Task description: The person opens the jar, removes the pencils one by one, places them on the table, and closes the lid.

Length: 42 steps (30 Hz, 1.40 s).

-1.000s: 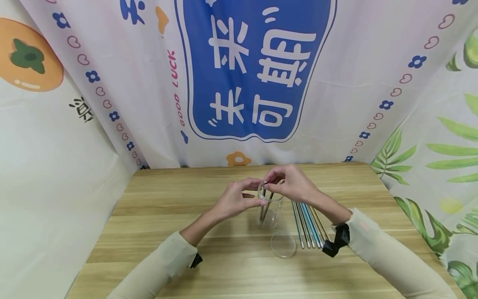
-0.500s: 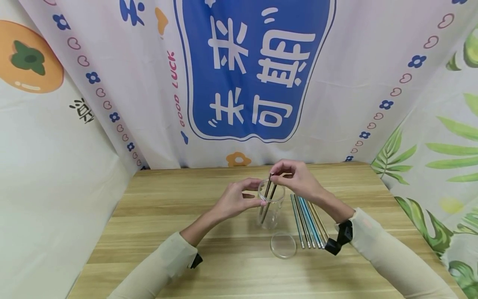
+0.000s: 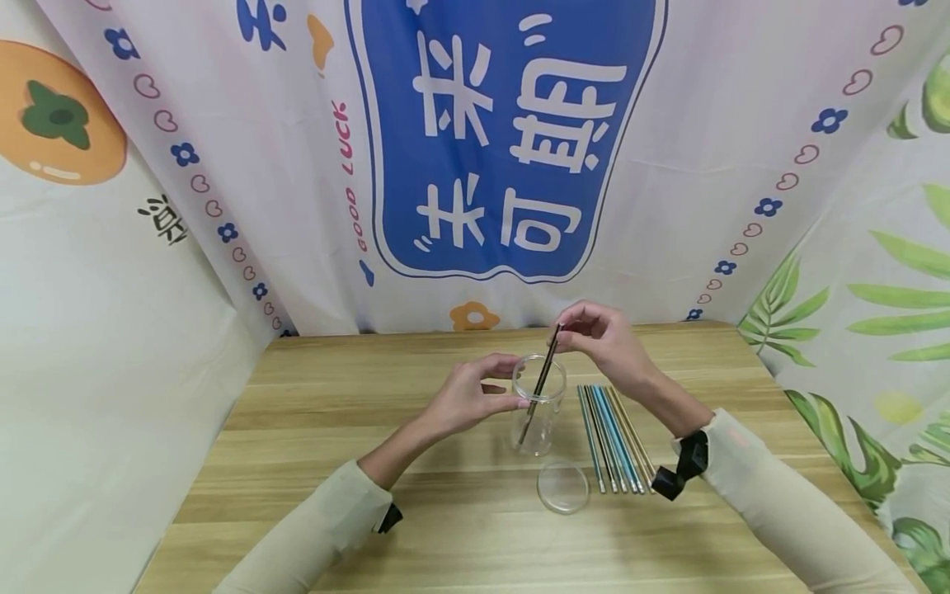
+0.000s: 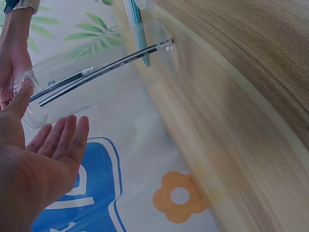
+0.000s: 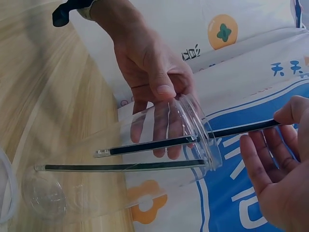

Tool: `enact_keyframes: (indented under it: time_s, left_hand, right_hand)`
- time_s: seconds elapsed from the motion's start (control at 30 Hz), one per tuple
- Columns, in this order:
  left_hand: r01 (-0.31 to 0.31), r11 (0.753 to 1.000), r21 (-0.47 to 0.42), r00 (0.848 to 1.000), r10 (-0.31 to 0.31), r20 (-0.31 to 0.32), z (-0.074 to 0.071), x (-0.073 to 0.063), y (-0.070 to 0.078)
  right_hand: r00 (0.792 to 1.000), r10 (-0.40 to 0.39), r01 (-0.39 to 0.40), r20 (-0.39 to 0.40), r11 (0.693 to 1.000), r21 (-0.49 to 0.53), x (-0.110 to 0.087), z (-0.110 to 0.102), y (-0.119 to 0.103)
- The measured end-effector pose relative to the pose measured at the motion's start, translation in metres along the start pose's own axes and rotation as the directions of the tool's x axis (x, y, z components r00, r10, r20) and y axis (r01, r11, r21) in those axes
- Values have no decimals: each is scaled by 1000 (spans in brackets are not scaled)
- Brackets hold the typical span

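A clear jar [image 3: 545,425] stands upright on the table, its mouth uncovered. My left hand [image 3: 472,398] grips it near the rim, thumb on one side and fingers on the other, as the right wrist view shows. With thumb and fingertips, my right hand [image 3: 603,342] pinches the top end of a black pencil [image 5: 241,128]. That pencil slants down through the mouth, its eraser end inside the jar and above the bottom. Another black pencil [image 5: 120,167] leans inside, its eraser end near the bottom; in the head view the two nearly overlap.
Several blue, black and gold pencils [image 3: 614,437] lie side by side right of the jar. A round clear lid [image 3: 562,487] lies flat in front of it. The wooden table [image 3: 334,462] meets a printed cloth [image 3: 653,247] at the back.
My right hand has risen and shifted right, drawing the pinched black pencil partway up out of the jar. The left hand and the jar have stayed in place.
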<state>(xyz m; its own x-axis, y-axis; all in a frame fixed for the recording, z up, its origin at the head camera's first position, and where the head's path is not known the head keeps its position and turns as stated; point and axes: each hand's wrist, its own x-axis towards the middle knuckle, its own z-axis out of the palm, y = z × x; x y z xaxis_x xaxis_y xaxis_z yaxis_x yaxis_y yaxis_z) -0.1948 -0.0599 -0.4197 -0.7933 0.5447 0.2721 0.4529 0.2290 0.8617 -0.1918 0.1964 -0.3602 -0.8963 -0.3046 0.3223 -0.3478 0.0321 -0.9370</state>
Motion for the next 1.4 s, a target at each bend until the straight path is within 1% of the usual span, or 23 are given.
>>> enact_keyframes:
  time_s: [0.13,0.2,0.37,0.57,0.77,0.97,1.07,1.2,1.37,1.4]
  left_hand:
    - [-5,1000,-7,1000,5,-3,0,0,0]
    - [-10,1000,-10,1000,10,-3,0,0,-1]
    - [-15,1000,-5,1000,15,4,0,0,-1]
    - [-11,1000,1,1000,11,14,-1,0,0]
    - [-13,1000,-9,1000,13,17,-1,0,-2]
    - [-13,1000,-2,1000,13,13,-1,0,-2]
    - [-6,1000,-7,1000,6,16,-1,0,-2]
    - [1,1000,-11,1000,-1,17,0,-1,-2]
    - [7,1000,0,1000,-7,14,0,-1,-1]
    - [9,1000,-1,1000,-9,13,0,-1,-1]
  right_hand:
    - [1000,-12,14,-22,994,106,2,-4,-1]
    - [999,-19,24,-29,984,175,3,-7,-1]
    - [998,-30,45,-51,943,329,7,-13,-5]
    - [994,-26,69,-104,897,437,10,-21,-13]
    - [987,-11,90,-159,860,502,12,-31,-22]
    - [980,-4,110,-198,841,529,13,-42,-30]
    - [975,0,126,-223,826,550,14,-49,-33]
    - [968,8,145,-250,794,590,16,-58,-34]
    - [959,20,161,-282,780,605,17,-68,-34]
    - [959,21,165,-284,772,614,17,-70,-35]
